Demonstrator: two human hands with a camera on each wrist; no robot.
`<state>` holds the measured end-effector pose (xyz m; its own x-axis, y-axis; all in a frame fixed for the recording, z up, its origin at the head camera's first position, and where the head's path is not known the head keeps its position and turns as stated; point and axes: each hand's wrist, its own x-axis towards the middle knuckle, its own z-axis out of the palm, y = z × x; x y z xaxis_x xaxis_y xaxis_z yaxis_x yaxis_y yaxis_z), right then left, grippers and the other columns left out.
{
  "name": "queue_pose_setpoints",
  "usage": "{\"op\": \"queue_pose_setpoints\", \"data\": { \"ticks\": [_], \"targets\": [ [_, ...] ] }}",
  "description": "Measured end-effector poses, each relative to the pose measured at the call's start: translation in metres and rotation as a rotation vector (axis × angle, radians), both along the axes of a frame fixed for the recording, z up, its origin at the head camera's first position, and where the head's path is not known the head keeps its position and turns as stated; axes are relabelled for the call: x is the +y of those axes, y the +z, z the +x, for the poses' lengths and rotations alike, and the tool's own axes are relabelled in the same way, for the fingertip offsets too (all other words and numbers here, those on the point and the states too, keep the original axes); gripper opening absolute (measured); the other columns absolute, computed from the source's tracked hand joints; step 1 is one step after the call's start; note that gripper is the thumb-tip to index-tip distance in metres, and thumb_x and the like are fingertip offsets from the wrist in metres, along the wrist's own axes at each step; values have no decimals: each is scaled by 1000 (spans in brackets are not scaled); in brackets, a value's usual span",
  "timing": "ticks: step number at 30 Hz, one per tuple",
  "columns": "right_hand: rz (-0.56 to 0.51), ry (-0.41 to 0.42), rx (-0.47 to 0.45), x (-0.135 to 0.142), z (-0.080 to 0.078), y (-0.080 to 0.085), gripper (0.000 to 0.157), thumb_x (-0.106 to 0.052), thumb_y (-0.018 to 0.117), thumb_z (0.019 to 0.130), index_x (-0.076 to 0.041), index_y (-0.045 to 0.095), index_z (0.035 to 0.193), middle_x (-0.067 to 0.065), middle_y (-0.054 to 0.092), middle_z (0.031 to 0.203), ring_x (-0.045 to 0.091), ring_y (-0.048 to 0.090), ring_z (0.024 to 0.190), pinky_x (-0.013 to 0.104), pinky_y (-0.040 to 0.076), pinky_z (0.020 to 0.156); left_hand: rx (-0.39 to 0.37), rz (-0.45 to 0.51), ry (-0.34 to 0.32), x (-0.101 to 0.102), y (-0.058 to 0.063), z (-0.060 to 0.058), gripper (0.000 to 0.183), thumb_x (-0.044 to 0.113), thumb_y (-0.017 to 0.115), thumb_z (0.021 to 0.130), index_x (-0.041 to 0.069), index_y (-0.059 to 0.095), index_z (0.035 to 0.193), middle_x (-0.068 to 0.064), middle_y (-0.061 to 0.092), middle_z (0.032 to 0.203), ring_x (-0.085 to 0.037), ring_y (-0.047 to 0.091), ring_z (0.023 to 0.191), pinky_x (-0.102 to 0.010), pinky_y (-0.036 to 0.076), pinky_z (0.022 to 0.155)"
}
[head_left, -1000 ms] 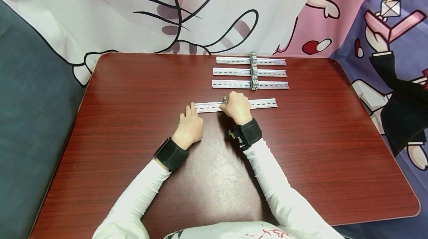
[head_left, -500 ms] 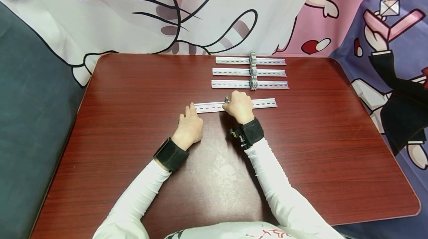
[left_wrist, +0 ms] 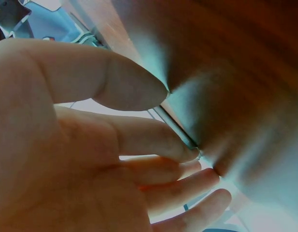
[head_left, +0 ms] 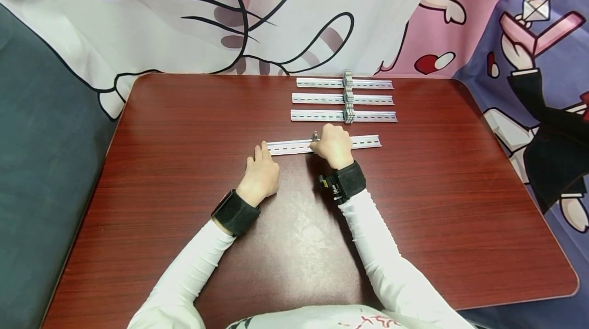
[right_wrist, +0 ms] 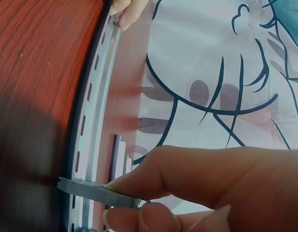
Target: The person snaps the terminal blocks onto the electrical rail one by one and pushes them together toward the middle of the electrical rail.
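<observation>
A slotted metal DIN rail (head_left: 290, 148) lies crosswise on the table. My left hand (head_left: 261, 175) holds its left end; in the left wrist view the thumb (left_wrist: 134, 84) and forefinger (left_wrist: 158, 137) meet the rail's edge. Partway along the rail, my right hand (head_left: 332, 145) pinches a thin grey terminal block (right_wrist: 98, 191) between thumb and fingers. The block sits across the rail, and in the head view just its top shows beside the hand.
Behind the hands, three similar rails (head_left: 317, 115) lie parallel, each carrying a cluster of terminal blocks (head_left: 348, 98). A printed curtain (head_left: 294, 22) hangs along the far table edge. A dark green surface (head_left: 46, 140) borders the left side.
My right hand has slid slightly to the right along the rail with the terminal block. The left hand and the rail stay in place.
</observation>
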<state>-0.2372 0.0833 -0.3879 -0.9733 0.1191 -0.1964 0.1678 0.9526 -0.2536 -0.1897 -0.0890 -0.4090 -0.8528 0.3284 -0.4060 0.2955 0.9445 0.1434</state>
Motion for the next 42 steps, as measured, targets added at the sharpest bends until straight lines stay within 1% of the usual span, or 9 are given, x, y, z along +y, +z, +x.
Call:
{"op": "queue_pose_setpoints", "data": {
  "ticks": [3, 6, 9, 12, 15, 22, 27, 34, 42],
  "targets": [
    [-7, -4, 3, 2, 0, 1, 36, -30, 72, 77, -14, 47, 58, 22, 71, 98, 40, 68, 90, 50, 55, 69, 7, 0, -2, 0, 0, 0, 30, 13, 60, 88, -7, 68, 109, -39, 13, 153, -50, 20, 143, -58, 33, 108],
    [-10, -11, -5, 3, -1, 1, 36, -31, 73, 77, -13, 48, 59, 22, 70, 100, 40, 67, 92, 50, 55, 71, 16, 1, -2, 0, 1, 0, 29, 13, 61, 88, -7, 68, 108, -39, 14, 153, -51, 21, 143, -58, 33, 108],
    [-12, -17, -20, 5, -2, 1, 32, -32, 73, 77, -10, 54, 63, 22, 70, 103, 41, 67, 94, 51, 55, 73, 21, 5, -1, 0, 1, 0, 30, 12, 61, 87, -8, 68, 108, -39, 14, 153, -51, 21, 143, -58, 34, 108],
    [-14, -21, -31, 7, -2, 2, 28, -32, 72, 78, -7, 62, 72, 23, 69, 106, 41, 66, 96, 52, 55, 74, 29, 11, -1, 0, 1, 1, 30, 12, 60, 87, -9, 68, 107, -40, 15, 152, -51, 22, 142, -58, 35, 107],
    [-16, -21, -37, 8, -2, 2, 28, -32, 72, 78, -5, 65, 76, 23, 69, 107, 41, 66, 96, 52, 55, 75, 30, 13, 0, 0, 1, 1, 30, 11, 60, 87, -10, 67, 108, -40, 16, 152, -51, 22, 142, -58, 35, 106],
    [-15, -21, -43, 9, -3, 2, 34, -35, 73, 78, -12, 54, 61, 20, 71, 99, 40, 67, 93, 50, 55, 74, 18, -1, -2, 1, 0, 0, 31, 11, 59, 88, -9, 67, 110, -39, 14, 153, -50, 20, 143, -57, 34, 108],
    [-19, -21, -44, 10, -2, 3, 37, -35, 72, 79, -13, 50, 59, 19, 71, 95, 39, 67, 92, 50, 55, 73, 14, -3, -1, 1, 1, 0, 31, 11, 58, 89, -9, 67, 111, -39, 13, 153, -50, 19, 144, -58, 34, 108],
    [-9, -31, -46, 14, -3, 2, 31, -35, 73, 78, -10, 58, 68, 20, 70, 98, 39, 67, 93, 50, 55, 73, 4, -2, 3, 2, 2, 1, 32, 11, 57, 89, -9, 66, 113, -39, 13, 153, -50, 19, 144, -58, 33, 109],
    [-9, -31, -46, 15, -3, 2, 32, -36, 75, 79, -7, 63, 76, 21, 70, 100, 40, 67, 94, 50, 55, 75, 19, 3, 2, 1, 1, 1, 32, 10, 57, 89, -10, 66, 112, -40, 14, 153, -51, 21, 143, -58, 34, 107]
  ]
}}
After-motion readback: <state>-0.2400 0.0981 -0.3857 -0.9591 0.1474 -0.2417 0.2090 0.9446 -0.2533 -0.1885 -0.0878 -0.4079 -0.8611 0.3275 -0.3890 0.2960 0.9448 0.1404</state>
